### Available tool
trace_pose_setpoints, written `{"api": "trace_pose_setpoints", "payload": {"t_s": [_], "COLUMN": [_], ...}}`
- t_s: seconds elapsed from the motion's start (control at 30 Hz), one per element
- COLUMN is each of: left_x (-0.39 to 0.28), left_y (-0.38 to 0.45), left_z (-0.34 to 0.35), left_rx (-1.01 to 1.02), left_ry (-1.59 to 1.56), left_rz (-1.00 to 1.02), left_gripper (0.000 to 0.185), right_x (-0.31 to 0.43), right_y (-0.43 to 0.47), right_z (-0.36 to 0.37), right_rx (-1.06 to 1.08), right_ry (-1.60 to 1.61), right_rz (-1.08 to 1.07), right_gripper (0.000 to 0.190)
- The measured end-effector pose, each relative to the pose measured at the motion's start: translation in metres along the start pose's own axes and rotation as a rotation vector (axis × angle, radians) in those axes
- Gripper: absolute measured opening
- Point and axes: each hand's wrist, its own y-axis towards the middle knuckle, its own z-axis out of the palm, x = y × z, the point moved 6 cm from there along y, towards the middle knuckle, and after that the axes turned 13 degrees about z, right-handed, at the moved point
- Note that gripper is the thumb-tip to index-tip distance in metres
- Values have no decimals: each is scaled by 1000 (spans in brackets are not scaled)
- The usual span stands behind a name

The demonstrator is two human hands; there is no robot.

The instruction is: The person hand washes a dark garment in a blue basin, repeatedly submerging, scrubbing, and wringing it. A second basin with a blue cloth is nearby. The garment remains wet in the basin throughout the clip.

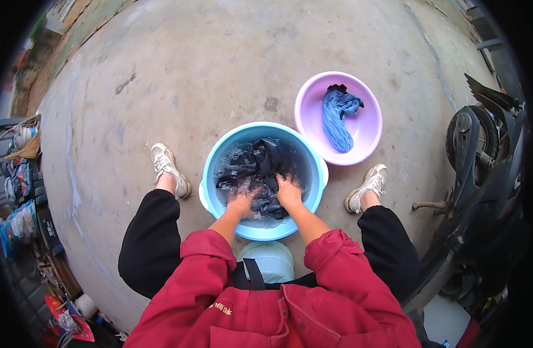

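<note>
A light-blue plastic basin (208, 165) stands on the ground between my feet, holding cloudy water and a dark, wet garment (266, 158). At the basin's left side my left hand (244, 199) is partly under water against the dark cloth, its fingers blurred. My right hand (289, 190) reaches into the water on the right, its fingertips at the cloth; whether it grips any is hidden. Touching or very near the blue basin at the upper right is a pink-purple basin (366, 135), with a twisted blue garment (338, 119) with black edges lying in it.
Under me is a pale green, round plastic seat or bucket (268, 261). A motor scooter (479, 174) stands on the right. Along the left edge are a straw broom (28, 148), bags (20, 226) and other clutter. The ground is concrete (184, 78).
</note>
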Motion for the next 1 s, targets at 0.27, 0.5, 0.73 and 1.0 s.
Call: {"api": "trace_pose_setpoints", "payload": {"t_s": [0.27, 0.5, 0.73, 1.0], "left_x": [-31, -83, -28, 8], "left_y": [-1, 44, 70, 84], "left_z": [-75, -139, -107, -95], "left_rx": [10, -393, 72, -13], "left_ry": [-120, 218, 76, 17], "left_rz": [-198, 121, -176, -124], "left_gripper": [77, 103, 112, 83], "right_x": [-6, -48, -36, -19], "right_y": [22, -1, -23, 52], "right_z": [-11, -11, -29, 36], "right_rx": [132, -115, -79, 68], "right_ry": [124, 822, 604, 61], "right_rz": [132, 384, 291, 109], "right_gripper": [55, 64, 85, 52]}}
